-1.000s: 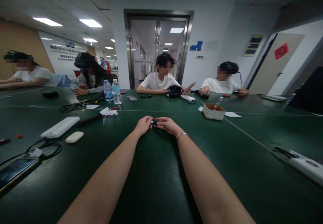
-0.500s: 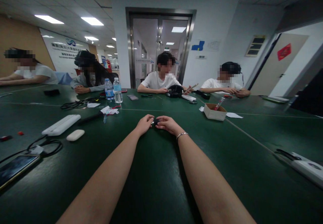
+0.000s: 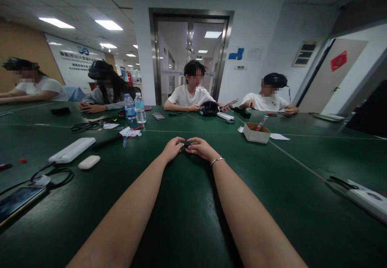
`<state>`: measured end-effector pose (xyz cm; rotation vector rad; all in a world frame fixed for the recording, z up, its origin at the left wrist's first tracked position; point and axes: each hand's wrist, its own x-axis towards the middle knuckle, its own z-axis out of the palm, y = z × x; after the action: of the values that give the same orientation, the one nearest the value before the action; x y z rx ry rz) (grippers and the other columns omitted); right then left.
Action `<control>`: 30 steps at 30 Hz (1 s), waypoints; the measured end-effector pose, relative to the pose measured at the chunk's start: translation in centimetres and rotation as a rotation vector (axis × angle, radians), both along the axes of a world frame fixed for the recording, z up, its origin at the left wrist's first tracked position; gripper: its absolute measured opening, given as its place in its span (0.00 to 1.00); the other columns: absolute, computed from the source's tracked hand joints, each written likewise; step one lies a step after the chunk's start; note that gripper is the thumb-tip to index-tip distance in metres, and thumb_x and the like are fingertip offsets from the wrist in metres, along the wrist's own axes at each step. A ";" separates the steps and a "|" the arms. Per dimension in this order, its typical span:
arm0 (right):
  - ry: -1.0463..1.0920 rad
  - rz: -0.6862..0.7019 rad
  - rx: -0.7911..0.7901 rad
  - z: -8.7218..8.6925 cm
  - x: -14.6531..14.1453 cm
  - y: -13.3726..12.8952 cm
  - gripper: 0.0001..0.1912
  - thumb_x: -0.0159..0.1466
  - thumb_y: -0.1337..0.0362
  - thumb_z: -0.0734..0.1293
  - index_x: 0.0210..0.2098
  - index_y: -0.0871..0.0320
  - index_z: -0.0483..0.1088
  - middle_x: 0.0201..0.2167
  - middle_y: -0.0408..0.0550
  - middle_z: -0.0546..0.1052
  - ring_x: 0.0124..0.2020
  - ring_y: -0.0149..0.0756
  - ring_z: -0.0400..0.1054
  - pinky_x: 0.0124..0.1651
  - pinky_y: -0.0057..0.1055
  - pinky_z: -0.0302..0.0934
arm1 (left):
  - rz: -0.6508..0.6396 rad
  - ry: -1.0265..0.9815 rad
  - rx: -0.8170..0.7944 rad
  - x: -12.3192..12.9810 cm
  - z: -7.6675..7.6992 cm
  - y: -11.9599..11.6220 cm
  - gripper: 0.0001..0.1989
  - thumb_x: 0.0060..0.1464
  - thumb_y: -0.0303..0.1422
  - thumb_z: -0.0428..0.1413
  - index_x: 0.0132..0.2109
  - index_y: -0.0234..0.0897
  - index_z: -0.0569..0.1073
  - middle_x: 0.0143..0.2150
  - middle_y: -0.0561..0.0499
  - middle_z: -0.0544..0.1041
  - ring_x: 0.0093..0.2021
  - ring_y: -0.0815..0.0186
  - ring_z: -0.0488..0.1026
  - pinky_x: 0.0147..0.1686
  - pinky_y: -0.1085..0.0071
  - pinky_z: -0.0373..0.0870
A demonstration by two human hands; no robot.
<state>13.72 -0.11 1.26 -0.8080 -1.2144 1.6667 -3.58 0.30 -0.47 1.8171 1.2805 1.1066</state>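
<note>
At the bench (image 3: 266, 191), left hand (image 3: 172, 148) and right hand (image 3: 202, 148) both have their grip clamped on a dark piece (image 3: 187, 144); light, even pressure should best steady it.

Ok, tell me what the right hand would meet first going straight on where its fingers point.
The right hand would first press on the small dark object at its fingertips, then probably meet the left hand just beyond; exact depth is hard to judge.
</note>
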 end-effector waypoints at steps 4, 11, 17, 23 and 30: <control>0.000 0.000 -0.004 0.2 0.0 -0.2 0.14 0.53 0.82 0.67 0.36 0.64 0.66 0.29 0.47 0.73 0.28 0.34 0.73 0.39 0.32 0.71 | -0.004 -0.013 0.002 -0.1 0.0 -0.1 0.14 0.51 0.33 0.49 0.46 0.38 0.68 0.33 0.52 0.71 0.23 0.74 0.66 0.25 0.76 0.63; 0.001 0.012 -0.008 0.4 0.0 -0.2 0.08 0.56 0.77 0.68 0.33 0.63 0.65 0.30 0.48 0.74 0.27 0.33 0.73 0.35 0.30 0.72 | -0.056 -0.017 -0.025 0.1 0.7 -0.7 0.20 0.55 0.43 0.42 0.43 0.35 0.70 0.24 0.53 0.68 0.23 0.72 0.64 0.24 0.76 0.61; 0.005 -0.015 -0.004 0.3 0.0 -0.1 0.11 0.56 0.79 0.67 0.36 0.63 0.65 0.29 0.46 0.73 0.26 0.32 0.73 0.36 0.33 0.72 | -0.032 -0.011 -0.044 0.1 0.6 -0.5 0.16 0.52 0.36 0.47 0.47 0.37 0.68 0.33 0.50 0.71 0.26 0.72 0.66 0.25 0.76 0.62; 0.011 0.000 -0.035 0.2 0.0 0.0 0.08 0.57 0.81 0.65 0.35 0.67 0.67 0.32 0.53 0.74 0.29 0.35 0.73 0.36 0.30 0.72 | -0.053 -0.009 -0.027 0.0 0.5 -0.5 0.14 0.53 0.37 0.46 0.44 0.37 0.69 0.29 0.52 0.70 0.25 0.72 0.66 0.26 0.76 0.63; 0.007 -0.005 -0.030 0.0 -0.1 0.2 0.08 0.56 0.80 0.66 0.34 0.67 0.68 0.30 0.52 0.74 0.29 0.35 0.73 0.36 0.31 0.72 | -0.033 -0.020 -0.001 0.2 0.6 -0.7 0.15 0.50 0.34 0.51 0.46 0.36 0.68 0.37 0.49 0.71 0.26 0.73 0.67 0.27 0.75 0.65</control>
<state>13.63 0.10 1.31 -0.8219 -1.1836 1.6866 -3.36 -0.43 0.15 1.8156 1.2346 1.1030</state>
